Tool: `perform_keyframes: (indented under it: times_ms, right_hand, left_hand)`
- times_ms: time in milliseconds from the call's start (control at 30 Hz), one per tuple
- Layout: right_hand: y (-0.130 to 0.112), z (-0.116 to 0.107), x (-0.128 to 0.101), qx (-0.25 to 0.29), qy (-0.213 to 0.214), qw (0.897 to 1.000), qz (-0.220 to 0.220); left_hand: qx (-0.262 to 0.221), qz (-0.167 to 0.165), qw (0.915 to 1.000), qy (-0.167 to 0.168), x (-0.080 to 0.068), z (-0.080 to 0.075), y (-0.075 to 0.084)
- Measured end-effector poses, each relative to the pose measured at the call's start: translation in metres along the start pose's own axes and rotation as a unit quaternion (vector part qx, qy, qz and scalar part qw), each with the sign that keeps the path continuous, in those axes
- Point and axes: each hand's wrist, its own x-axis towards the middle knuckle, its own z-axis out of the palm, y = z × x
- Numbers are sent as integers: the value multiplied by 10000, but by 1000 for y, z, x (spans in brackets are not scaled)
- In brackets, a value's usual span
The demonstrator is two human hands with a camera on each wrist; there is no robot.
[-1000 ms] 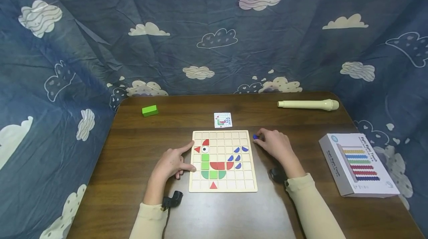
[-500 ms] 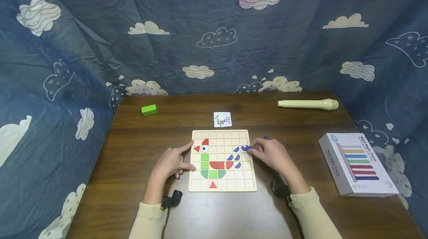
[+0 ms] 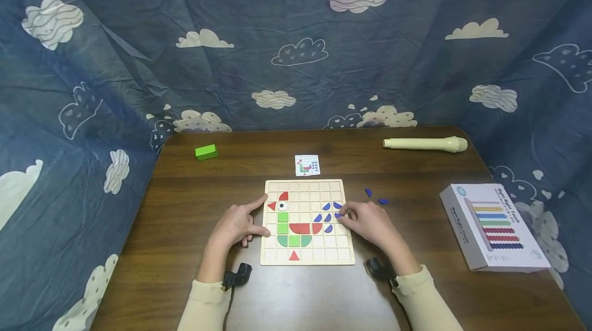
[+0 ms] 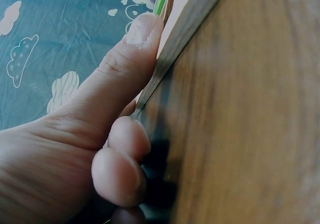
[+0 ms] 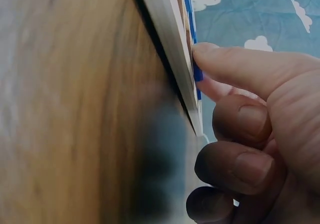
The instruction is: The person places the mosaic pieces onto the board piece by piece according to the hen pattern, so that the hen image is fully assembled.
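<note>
Steadying wooden grid tray (image 3: 307,260) w/ our left hand (image 3: 237,225), thumb and forefinger against its left edge. Our right hand (image 3: 370,220) pinches blue piece (image 3: 337,215) over tray's right cells. Tray holds red, green, blue shapes. Two blue pieces (image 3: 375,197) loose on table (image 3: 185,207).

Left hand (image 3: 235,225) steadying puzzle board (image 3: 307,259), right hand (image 3: 370,222) placing blue piece (image 3: 337,215), 2 loose blue pieces (image 3: 375,197) beside
</note>
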Motion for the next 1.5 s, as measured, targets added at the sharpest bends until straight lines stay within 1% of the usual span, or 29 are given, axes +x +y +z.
perform_keyframes:
  times_ms: [267, 367, 433, 500, 600, 667, 733, 833, 900, 967, 1133, 1233, 1367, 1500]
  right_hand:
    - [-2, 2, 1, 15, 39, 10000, 70]
    - [0, 0, 1, 167, 24, 9997, 161]
    - [7, -6, 2, 270, 133, 9992, 261]
    - [18, -16, 4, 287, 346, 9983, 372]
    - [40, -32, 9, -96, 552, 9971, 524]
    - [55, -41, 14, -423, 435, 9966, 556]
    - [66, -46, 19, -692, 155, 9961, 517]
    - [75, -50, 26, -838, -192, 9956, 360]
    - [76, -51, 29, -886, -262, 9954, 262]
    - [76, -51, 31, -932, -234, 9952, 189]
    - [73, -49, 31, -1099, 1, 9938, 141]
    - [69, -47, 29, -1056, 19, 9943, 114]
    - [66, -45, 28, -999, -13, 9950, 40]
    - [65, -43, 28, -989, 2, 9951, 86]
  left_hand:
    - [39, -2, 10000, 9, -1, 0, -1]
    - [53, -12, 10000, 15, -1, 0, -1]
    - [73, 11, 10000, 5, 0, 0, -1]
    - [84, 43, 10000, -9, 1, 0, -1]
    - [93, 79, 9999, -19, 3, -1, -2]
    - [69, 64, 10000, -22, 3, -2, -2]
    - [36, 42, 10000, -35, 3, -2, -2]
    - [-32, -4, 10000, -74, 2, -3, -1]
    - [-66, -33, 9999, -98, 2, -3, 0]
    - [-82, -62, 9999, -106, 1, -2, 0]
    - [-58, -98, 9999, -117, 1, -1, 2]
    - [-66, -135, 9998, -130, 1, -1, 2]
    - [-34, -93, 9999, -109, 1, -1, 1]
    - [-50, -58, 9999, -109, 1, -2, 1]
